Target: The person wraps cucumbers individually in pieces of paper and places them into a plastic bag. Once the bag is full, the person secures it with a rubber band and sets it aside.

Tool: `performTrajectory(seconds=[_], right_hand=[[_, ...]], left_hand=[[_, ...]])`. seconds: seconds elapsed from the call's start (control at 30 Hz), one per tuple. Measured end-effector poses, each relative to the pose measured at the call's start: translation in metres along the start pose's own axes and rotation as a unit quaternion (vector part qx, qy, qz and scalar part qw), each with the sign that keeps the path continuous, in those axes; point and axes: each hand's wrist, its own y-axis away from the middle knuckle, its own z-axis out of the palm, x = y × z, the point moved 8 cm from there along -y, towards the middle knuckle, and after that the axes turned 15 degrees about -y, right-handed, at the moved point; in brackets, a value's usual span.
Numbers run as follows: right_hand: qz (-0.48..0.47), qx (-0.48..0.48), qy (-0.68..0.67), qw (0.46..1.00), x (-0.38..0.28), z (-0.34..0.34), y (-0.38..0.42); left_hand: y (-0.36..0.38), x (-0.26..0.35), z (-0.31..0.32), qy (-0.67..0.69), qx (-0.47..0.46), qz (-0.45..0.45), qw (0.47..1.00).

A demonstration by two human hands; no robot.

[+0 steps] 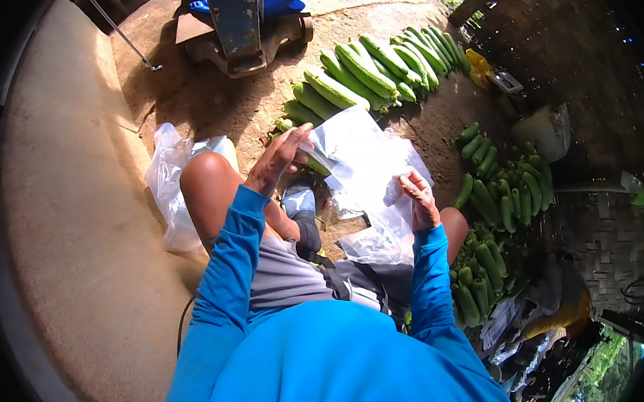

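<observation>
A clear plastic bag (356, 155) is stretched between my hands above my lap, bright where the sun strikes it. My left hand (279, 158) grips its upper left edge, fingers closed on the film. Lower down on the right, my right hand (419, 195) pinches the other side of the bag between thumb and fingers. Just beyond the bag lies a long row of green cucumbers (351, 77) on the ground. More clear plastic (170, 188) rests beside my left knee.
Piles of smaller cucumbers (513, 189) lie to my right, by a woven wall (609, 253). A heavy metal scale base (246, 51) stands ahead on the left. A low concrete ledge (72, 216) runs along my left side. A yellow object (479, 67) lies past the row.
</observation>
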Motion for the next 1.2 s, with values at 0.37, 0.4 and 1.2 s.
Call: performTrajectory(seconds=[0.37,0.4,1.2], right_hand=[[-0.152,0.142,0.565,0.799,-0.027,0.003,-0.010],[-0.216,0.060,0.568,0.792,-0.038,0.049,-0.008],[-0.259,-0.143,0.810,0.507,-0.203,0.194,-0.005]], left_hand=[[0.023,0.044,0.036,-0.264,0.089,0.268,0.922],[0.026,0.048,0.049,-0.293,0.057,0.286,0.910],[0.043,0.260,0.002,-0.526,-0.001,0.599,0.604]])
